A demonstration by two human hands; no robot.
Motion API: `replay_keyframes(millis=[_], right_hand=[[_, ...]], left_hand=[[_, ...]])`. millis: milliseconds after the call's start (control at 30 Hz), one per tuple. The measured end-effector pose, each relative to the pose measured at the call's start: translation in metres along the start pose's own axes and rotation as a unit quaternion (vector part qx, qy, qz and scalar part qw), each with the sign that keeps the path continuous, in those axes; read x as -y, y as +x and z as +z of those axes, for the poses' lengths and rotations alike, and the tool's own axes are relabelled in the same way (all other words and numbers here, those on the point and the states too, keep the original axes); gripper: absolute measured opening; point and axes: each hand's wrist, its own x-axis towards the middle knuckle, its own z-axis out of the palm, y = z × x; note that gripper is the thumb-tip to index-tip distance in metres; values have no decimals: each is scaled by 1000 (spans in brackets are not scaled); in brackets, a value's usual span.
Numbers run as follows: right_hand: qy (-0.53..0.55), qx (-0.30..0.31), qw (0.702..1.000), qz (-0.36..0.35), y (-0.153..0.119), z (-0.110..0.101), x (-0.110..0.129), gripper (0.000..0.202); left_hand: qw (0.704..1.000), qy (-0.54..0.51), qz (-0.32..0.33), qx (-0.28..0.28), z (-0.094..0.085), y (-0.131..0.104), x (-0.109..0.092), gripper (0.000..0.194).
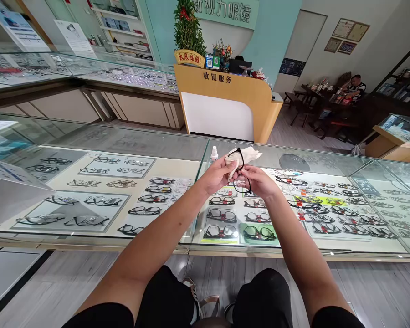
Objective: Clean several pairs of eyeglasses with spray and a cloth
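Left hand (pixel 216 175) grip: clenched on cloth (pixel 245 156) | right hand (pixel 258 181) grip: pinching black glasses (pixel 241 171) | above glass counter (pixel 157 146)

In front of you stands a glass display counter (pixel 130 146). On its top, you have a small white bottle (pixel 214 155) standing upright, and further right a round dark dish (pixel 291 162). Under the glass, rows of spectacle frames (pixel 222 216) lie on pale trays (pixel 71 212).

Two hands (pixel 218 175) (pixel 259 182), one black glasses (pixel 241 171), one cloth (pixel 246 156), one bottle (pixel 214 155)
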Motion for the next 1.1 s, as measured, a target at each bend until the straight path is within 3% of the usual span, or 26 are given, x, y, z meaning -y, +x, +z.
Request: replay_keyframes(millis=[533, 900, 1000, 1100], right_hand=[[-72, -30, 997, -18, 6, 8, -15, 45], [-19, -35, 999, -15, 6, -1, -7, 39], [-20, -24, 999, -7, 6, -2, -8, 41], [-47, -3, 999, -14, 6, -1, -9, 40]], left_hand=[[990, 64, 77, -104, -7, 10, 20, 60], [1000, 7, 9, -9, -14, 5, -9, 66], [1000, 28, 3, 14, -11, 2, -9, 62], [998, 55, 7, -1, -9, 2, -4, 64]])
